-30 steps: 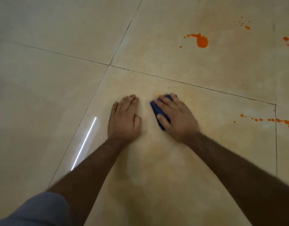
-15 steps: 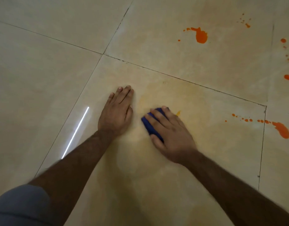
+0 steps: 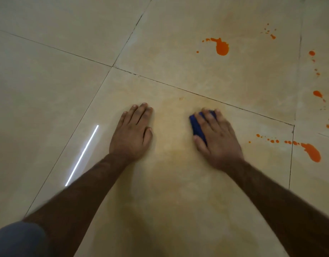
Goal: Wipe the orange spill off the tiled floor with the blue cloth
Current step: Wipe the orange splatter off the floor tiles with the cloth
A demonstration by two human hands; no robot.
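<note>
1. Since half a second ago, the right hand (image 3: 218,138) has slid the blue cloth (image 3: 197,127) to the right and away from the left hand (image 3: 132,133), so a wide gap of floor now lies between the two hands.
2. Large glossy beige tiles make up the floor (image 3: 48,89), with thin dark grout lines crossing just beyond the hands.
3. Between and below the hands the tile carries a faint orange-yellow smear (image 3: 171,145), dull against the shine around it.
4. A bright white streak of reflected light (image 3: 82,154) runs slantwise on the tile to the left of the left forearm.
5. The left hand lies flat, palm down, fingers together and thumb tucked close, holding nothing.
6. The right hand presses palm down on the cloth, fingers slightly spread over it; only the cloth's left edge and a bit between the fingers show.
7. Fresh orange spill remains well apart from the cloth: a blob with droplets (image 3: 222,48) on the far tile, a trail ending in a long blob (image 3: 312,152) to the right, and scattered drops (image 3: 317,93) along the right edge.
8. A grey sleeve (image 3: 17,240) shows at the lower left corner.
</note>
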